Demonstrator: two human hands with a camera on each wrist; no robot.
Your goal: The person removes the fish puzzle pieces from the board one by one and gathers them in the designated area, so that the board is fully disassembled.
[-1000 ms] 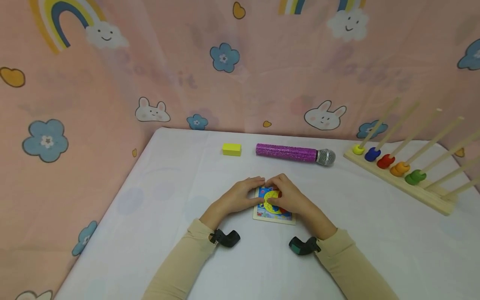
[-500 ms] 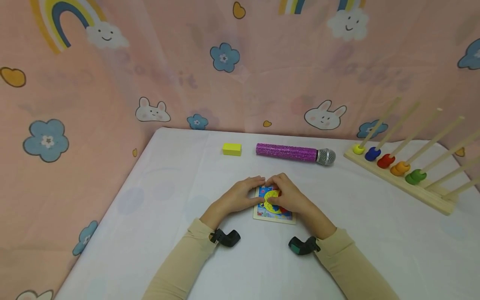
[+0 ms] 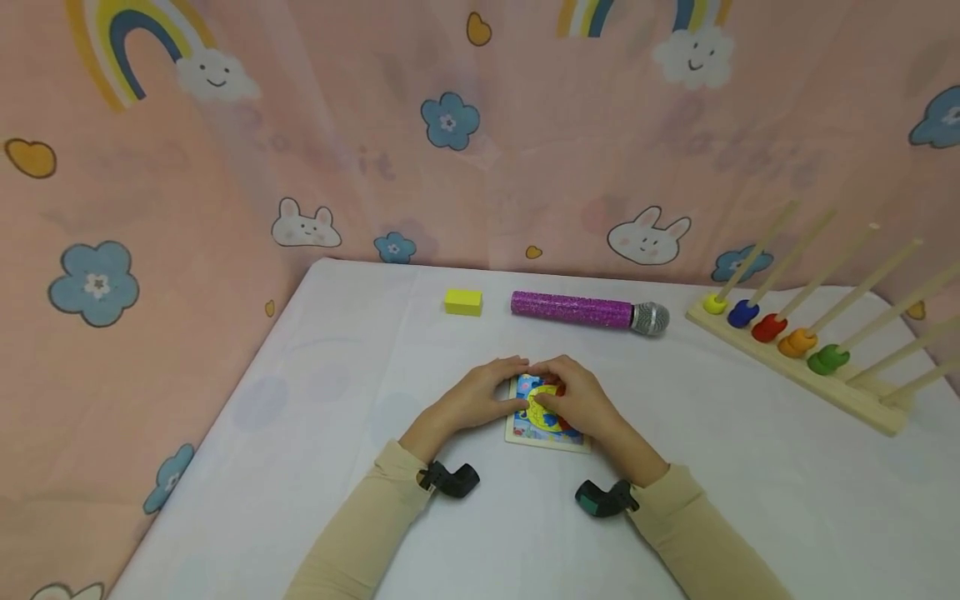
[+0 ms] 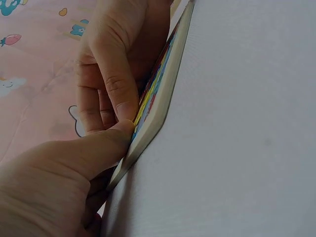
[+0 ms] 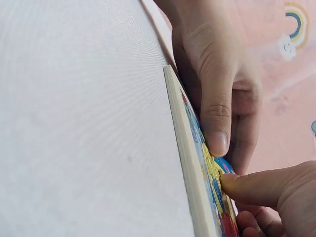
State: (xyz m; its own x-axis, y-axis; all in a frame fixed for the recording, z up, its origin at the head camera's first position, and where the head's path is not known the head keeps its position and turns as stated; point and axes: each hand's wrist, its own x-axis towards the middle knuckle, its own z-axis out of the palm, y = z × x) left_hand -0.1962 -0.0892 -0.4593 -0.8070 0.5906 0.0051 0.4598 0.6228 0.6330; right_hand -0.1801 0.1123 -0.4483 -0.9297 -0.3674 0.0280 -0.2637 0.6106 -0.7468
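Note:
A small wooden-framed jigsaw puzzle point(image 3: 546, 435) lies on the white-covered table, with a blue, red and yellow picture. My left hand point(image 3: 474, 397) holds its left side, thumb on the picture and fingers at the far edge. From the other side my right hand point(image 3: 581, 402) grips it, its thumb pressing on the yellow part and its fingers bent over the top right. In the left wrist view the thumbs nearly meet above the puzzle's pale edge point(image 4: 163, 98). The right wrist view shows my right thumb point(image 5: 252, 187) on the yellow pieces. The hands hide the puzzle's upper right.
Beyond the hands lie a yellow block point(image 3: 462, 302) and a purple glittery microphone point(image 3: 573, 309). To the right stands a wooden peg rack point(image 3: 802, 371) with coloured beads and tall slanting rods. A pink patterned cloth point(image 3: 487, 167) hangs behind the table.
The head view has shifted slightly, so everything sits a little lower. My right hand has turned slightly over the puzzle; the left hand keeps its place.

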